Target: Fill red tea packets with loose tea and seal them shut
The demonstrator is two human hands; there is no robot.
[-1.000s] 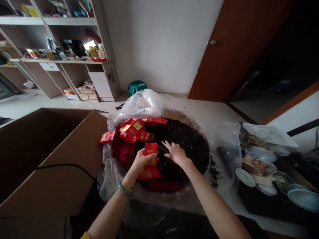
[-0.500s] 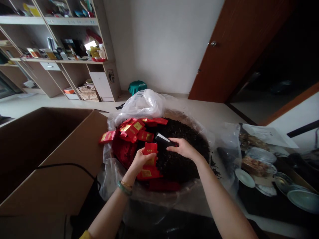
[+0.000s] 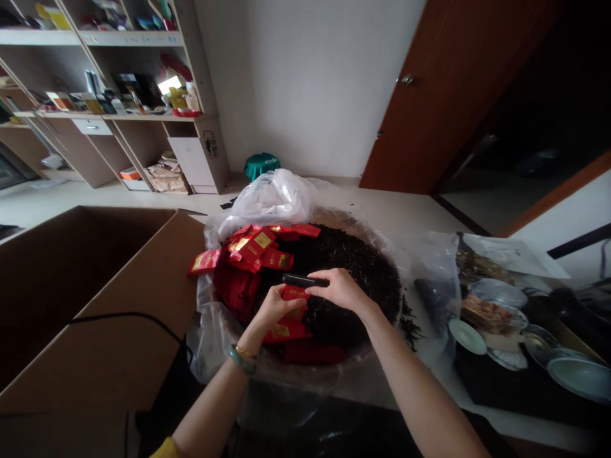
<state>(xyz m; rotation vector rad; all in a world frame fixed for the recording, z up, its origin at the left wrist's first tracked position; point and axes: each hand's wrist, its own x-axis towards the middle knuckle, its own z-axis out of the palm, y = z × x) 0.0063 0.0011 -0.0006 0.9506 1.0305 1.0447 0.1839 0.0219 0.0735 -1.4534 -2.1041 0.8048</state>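
Note:
My left hand [image 3: 273,306] grips a small red packet [image 3: 294,294] upright over a wide round basket [image 3: 334,366] lined with clear plastic. My right hand [image 3: 340,289] pinches a dark narrow scoop [image 3: 298,280] and holds it level right above the packet's top. The basket holds a heap of dark loose tea leaves [image 3: 356,267] on its right side. A pile of red and gold packets [image 3: 252,249] lies along its left and front. A green bangle sits on my left wrist.
A large open cardboard box [image 3: 90,299] stands to the left with a black cable over its flap. Plates and bowls [image 3: 496,324] crowd the right. Shelves [image 3: 109,102] stand at the back left, a brown door [image 3: 443,95] at the back right.
My right hand lifted the scoop out of the tea leaves and swung it left to the top of the red packet. My left hand stayed almost still.

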